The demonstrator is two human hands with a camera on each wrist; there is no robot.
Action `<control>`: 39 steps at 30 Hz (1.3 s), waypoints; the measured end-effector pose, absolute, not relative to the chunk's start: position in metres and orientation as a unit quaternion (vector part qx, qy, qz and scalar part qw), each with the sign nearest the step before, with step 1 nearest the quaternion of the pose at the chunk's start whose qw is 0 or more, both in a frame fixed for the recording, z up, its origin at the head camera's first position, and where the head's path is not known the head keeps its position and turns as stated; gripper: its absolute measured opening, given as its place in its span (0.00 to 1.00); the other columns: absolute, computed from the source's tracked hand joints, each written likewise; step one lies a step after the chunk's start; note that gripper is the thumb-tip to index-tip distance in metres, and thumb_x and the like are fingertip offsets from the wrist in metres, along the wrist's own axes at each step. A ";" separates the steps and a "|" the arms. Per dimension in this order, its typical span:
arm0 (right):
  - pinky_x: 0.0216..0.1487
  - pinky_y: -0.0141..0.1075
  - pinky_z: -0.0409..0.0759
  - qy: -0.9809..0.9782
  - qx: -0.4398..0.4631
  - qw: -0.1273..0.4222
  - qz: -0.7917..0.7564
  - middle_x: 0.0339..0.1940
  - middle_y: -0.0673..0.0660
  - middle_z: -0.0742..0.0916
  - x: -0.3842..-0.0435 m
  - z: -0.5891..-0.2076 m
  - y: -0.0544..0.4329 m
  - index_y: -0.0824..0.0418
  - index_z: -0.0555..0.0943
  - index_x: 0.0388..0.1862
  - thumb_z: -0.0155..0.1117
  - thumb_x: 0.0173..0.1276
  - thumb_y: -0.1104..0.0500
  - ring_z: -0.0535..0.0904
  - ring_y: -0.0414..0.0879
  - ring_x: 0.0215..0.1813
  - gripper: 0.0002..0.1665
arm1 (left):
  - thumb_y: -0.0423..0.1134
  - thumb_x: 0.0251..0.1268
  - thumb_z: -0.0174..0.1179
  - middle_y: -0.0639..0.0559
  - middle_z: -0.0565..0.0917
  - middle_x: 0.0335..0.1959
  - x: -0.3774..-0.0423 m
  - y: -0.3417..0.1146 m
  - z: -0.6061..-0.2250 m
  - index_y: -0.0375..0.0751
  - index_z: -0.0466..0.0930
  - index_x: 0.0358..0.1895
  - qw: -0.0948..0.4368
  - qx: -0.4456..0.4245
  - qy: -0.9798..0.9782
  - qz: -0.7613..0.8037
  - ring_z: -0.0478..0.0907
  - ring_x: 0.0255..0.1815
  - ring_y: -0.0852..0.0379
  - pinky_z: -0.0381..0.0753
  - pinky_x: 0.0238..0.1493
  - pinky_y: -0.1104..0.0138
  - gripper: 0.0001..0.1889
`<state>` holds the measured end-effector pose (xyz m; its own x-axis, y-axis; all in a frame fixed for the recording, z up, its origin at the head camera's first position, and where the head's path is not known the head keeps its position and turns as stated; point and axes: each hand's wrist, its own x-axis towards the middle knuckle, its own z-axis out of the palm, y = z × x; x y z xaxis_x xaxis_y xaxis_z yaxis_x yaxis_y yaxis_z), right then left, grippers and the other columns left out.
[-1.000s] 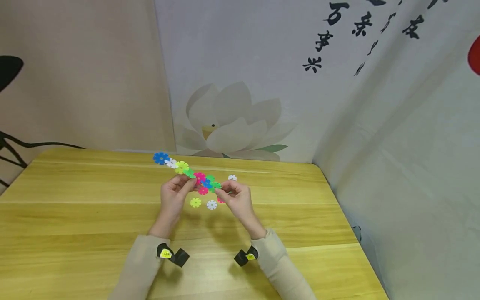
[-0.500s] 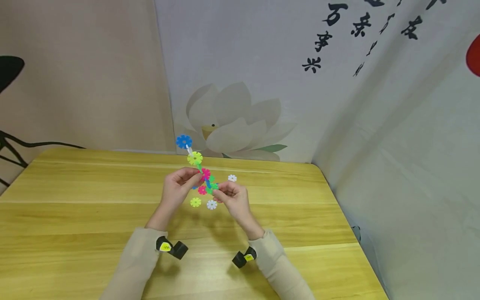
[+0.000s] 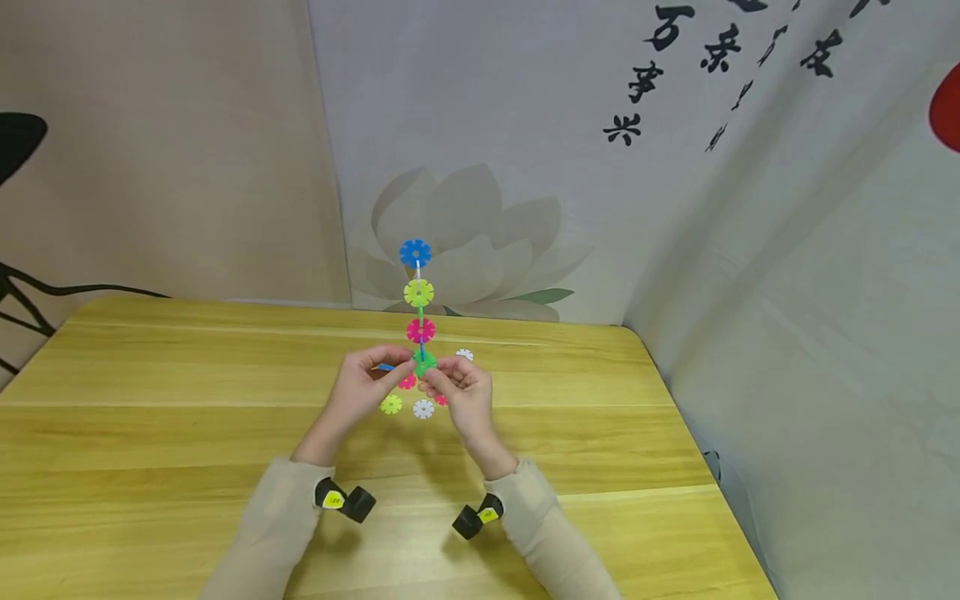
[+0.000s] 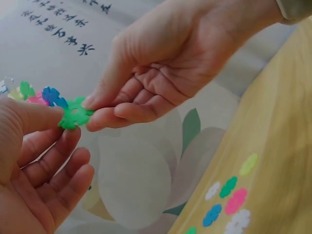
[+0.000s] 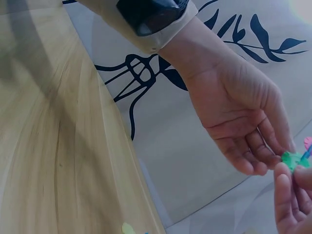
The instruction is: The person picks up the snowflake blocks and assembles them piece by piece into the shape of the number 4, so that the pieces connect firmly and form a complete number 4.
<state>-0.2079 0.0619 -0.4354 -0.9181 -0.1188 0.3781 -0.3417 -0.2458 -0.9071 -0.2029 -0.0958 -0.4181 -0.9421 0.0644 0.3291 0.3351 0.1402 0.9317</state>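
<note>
My left hand (image 3: 358,379) and right hand (image 3: 467,393) pinch the green disc (image 3: 423,364) at opposite edges, presumably to balance the straight chain (image 3: 414,332) extending from it, raised above the desk (image 3: 187,433).

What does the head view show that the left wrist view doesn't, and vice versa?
Only head: two black wrist cameras and a red rounded shape at the right edge. Only left wrist: the creased palm of the right hand. Both: the left hand and right hand pinching a green notched plastic disc on a multicoloured chain, and loose coloured discs on the wooden table.
</note>
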 end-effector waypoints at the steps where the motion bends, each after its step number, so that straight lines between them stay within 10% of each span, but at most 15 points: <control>1: 0.29 0.27 0.83 -0.607 0.187 0.075 0.769 0.24 0.51 0.85 -0.208 -0.436 0.061 0.84 0.73 0.36 0.59 0.63 0.74 0.82 0.38 0.26 0.09 | 0.31 0.61 0.61 0.37 0.84 0.35 -0.203 -0.095 -0.419 0.26 0.81 0.39 0.106 -0.131 -0.751 -0.638 0.79 0.33 0.61 0.80 0.35 0.75 0.08; 9: 0.26 0.26 0.81 -0.589 0.149 0.073 0.791 0.22 0.50 0.85 -0.207 -0.438 0.053 0.69 0.80 0.30 0.60 0.61 0.75 0.81 0.38 0.24 0.05 | 0.29 0.62 0.60 0.37 0.82 0.33 -0.194 -0.093 -0.406 0.25 0.80 0.38 0.112 -0.108 -0.766 -0.624 0.76 0.31 0.62 0.78 0.32 0.76 0.07; 18: 0.27 0.25 0.81 -0.612 0.159 0.049 0.773 0.24 0.47 0.85 -0.211 -0.443 0.056 0.85 0.73 0.36 0.60 0.62 0.73 0.80 0.37 0.24 0.11 | 0.27 0.64 0.57 0.40 0.80 0.31 -0.195 -0.097 -0.415 0.23 0.78 0.38 0.114 -0.094 -0.735 -0.661 0.75 0.29 0.65 0.82 0.32 0.72 0.07; 27: 0.34 0.34 0.84 -0.717 0.090 0.010 0.691 0.36 0.69 0.85 -0.230 -0.460 0.081 0.79 0.78 0.42 0.63 0.61 0.70 0.81 0.41 0.30 0.13 | 0.26 0.65 0.55 0.37 0.79 0.30 -0.203 -0.106 -0.428 0.24 0.76 0.38 0.107 -0.077 -0.729 -0.672 0.80 0.27 0.60 0.84 0.32 0.70 0.05; 39: 0.43 0.36 0.80 -0.850 0.037 -0.023 0.524 0.43 0.64 0.84 -0.255 -0.488 0.112 0.70 0.80 0.45 0.67 0.57 0.68 0.77 0.52 0.44 0.15 | 0.26 0.66 0.53 0.36 0.79 0.29 -0.202 -0.113 -0.428 0.22 0.74 0.39 0.109 -0.085 -0.717 -0.684 0.80 0.25 0.62 0.84 0.30 0.72 0.06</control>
